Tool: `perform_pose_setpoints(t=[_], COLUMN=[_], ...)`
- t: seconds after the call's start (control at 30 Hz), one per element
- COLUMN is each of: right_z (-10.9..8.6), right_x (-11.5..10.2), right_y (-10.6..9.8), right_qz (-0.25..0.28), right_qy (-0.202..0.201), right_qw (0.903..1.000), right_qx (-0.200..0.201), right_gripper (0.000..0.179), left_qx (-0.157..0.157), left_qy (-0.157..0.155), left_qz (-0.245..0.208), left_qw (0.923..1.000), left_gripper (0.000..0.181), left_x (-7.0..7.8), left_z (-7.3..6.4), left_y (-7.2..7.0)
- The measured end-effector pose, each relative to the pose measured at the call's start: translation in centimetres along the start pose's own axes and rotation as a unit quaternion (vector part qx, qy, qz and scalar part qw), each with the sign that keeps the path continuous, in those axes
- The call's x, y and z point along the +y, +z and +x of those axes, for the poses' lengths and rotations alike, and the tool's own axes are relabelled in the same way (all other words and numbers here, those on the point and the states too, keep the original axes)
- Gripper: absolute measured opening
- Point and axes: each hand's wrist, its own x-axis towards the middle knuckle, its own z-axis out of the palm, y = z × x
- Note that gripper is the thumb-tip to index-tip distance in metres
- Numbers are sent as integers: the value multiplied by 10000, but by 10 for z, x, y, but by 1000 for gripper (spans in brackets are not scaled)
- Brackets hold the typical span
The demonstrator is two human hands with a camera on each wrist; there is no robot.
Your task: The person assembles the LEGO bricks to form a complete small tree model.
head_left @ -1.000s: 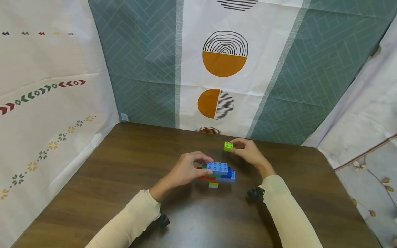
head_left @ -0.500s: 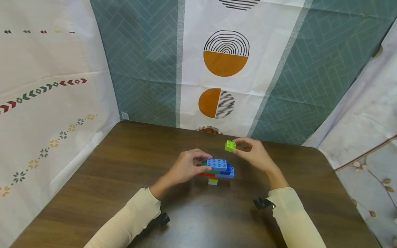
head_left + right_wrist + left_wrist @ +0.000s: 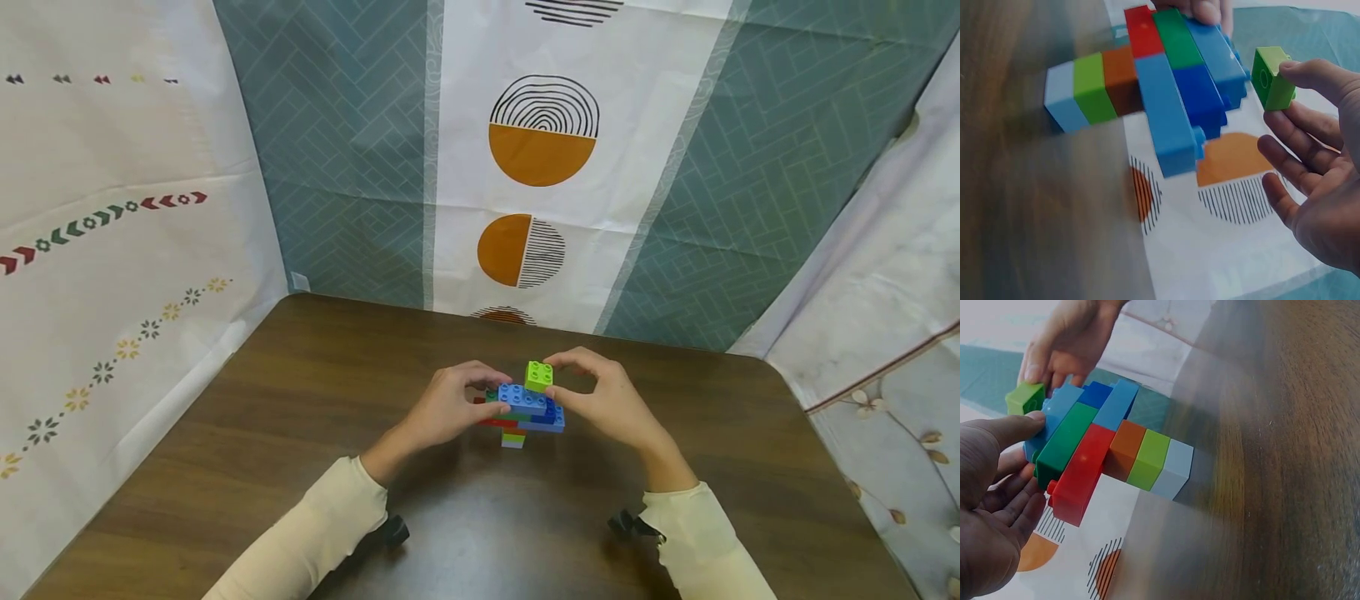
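A structure of toy building bricks stands upright on the table. Its narrow column has white (image 3: 1174,469), lime and brown bricks (image 3: 1125,450); wider layers of red (image 3: 1083,478), green (image 3: 1066,447) and blue bricks (image 3: 1166,119) spread above it. My left hand (image 3: 450,408) pinches the light blue top brick (image 3: 521,398) at its left end, thumb in front and fingers behind. My right hand (image 3: 611,400) pinches a lime green brick (image 3: 538,376) between thumb and fingers, just above the top brick. A small gap separates the two in the right wrist view.
The brown wooden table (image 3: 345,358) lies beneath both hands. A patterned cloth (image 3: 360,167) hangs behind it, with white cloths (image 3: 127,217) at the sides. Dark wrist-worn devices (image 3: 393,531) sit under both sleeves.
My right hand has lifted the lime green brick off the table and brought it left and nearer, over the structure. My left hand keeps its hold on the top brick.
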Motion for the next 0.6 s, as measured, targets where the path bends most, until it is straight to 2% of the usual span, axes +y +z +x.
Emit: perform_pose_setpoints(t=[0.27, 0.6], right_z=[-3, -3], right_x=[-3, -4], right_y=[13, 21], right_qz=[107, 32], right_qy=[-45, -150], right_qw=[9998, 9997], right_qx=[-169, -201], right_gripper=[36, 35], left_qx=[79, 75], left_qy=[215, 243], left_qz=[145, 86], left_qw=[9996, 9996], left_gripper=[36, 35], left_x=[-1, -2], left_z=[0, 0], left_y=[1, 1])
